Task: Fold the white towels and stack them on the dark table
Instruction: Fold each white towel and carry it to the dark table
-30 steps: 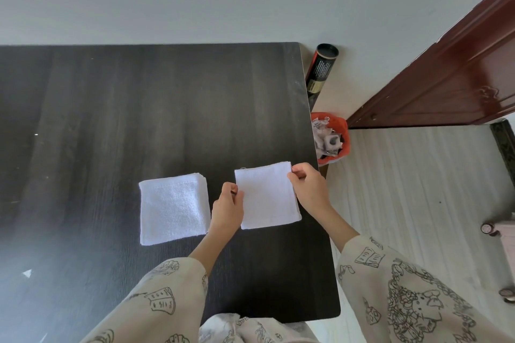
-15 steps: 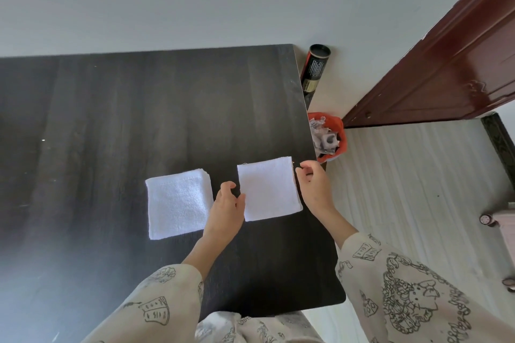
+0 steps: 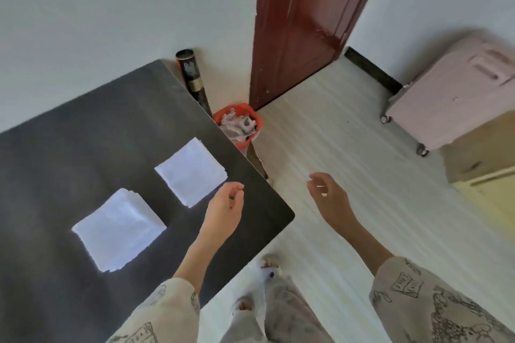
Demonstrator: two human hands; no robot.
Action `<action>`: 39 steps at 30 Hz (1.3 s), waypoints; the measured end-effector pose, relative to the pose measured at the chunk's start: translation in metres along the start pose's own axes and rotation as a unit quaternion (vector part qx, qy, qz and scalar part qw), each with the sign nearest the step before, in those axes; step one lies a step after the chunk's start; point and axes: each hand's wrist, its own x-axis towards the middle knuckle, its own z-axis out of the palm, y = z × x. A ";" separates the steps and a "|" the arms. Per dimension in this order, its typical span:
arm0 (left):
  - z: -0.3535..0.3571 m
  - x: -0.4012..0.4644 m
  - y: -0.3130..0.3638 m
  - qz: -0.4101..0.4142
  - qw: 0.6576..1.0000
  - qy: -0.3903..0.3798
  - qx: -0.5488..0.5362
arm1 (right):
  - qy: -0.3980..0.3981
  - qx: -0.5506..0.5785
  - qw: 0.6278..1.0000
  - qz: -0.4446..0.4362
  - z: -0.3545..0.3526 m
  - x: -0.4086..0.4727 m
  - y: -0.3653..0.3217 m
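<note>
On the left of the dark counter (image 3: pixel 83 147) you see a stack of folded white towels (image 3: pixel 118 230), lying flat with its layered edges showing along the far side. To its right, apart from the stack, a single folded towel (image 3: pixel 192 171) lies flat near the counter's right edge. Your left hand (image 3: pixel 224 210) hovers over the counter's near right corner, just beside the single towel but not touching it; its fingers (image 3: pixel 237 189) are loosely curled and hold nothing. Past the counter edge, an orange bin (image 3: pixel 257 122) filled with crumpled paper stands on the floor, with a dark tube (image 3: pixel 191 72) leaning against the wall behind it and a red-brown door (image 3: pixel 303 22) beside it. Your right hand (image 3: pixel 330 199) hangs over the pale floor (image 3: pixel 362 175), well clear of the counter, fingers relaxed and slightly spread, empty. A pink suitcase (image 3: pixel 457 95) stands at far right.
</note>
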 end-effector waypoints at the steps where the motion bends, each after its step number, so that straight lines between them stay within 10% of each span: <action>1: 0.013 0.000 0.012 0.009 1.000 -0.019 0.005 | 0.018 0.012 1.000 0.011 -0.017 -0.009 0.016; 22: 0.502 -0.074 0.361 0.254 0.883 -0.382 0.101 | 0.311 0.184 0.906 0.221 -0.445 -0.131 0.378; 39: 0.892 -0.015 0.636 0.311 0.815 -0.467 0.148 | 0.388 0.186 0.860 0.273 -0.796 -0.006 0.603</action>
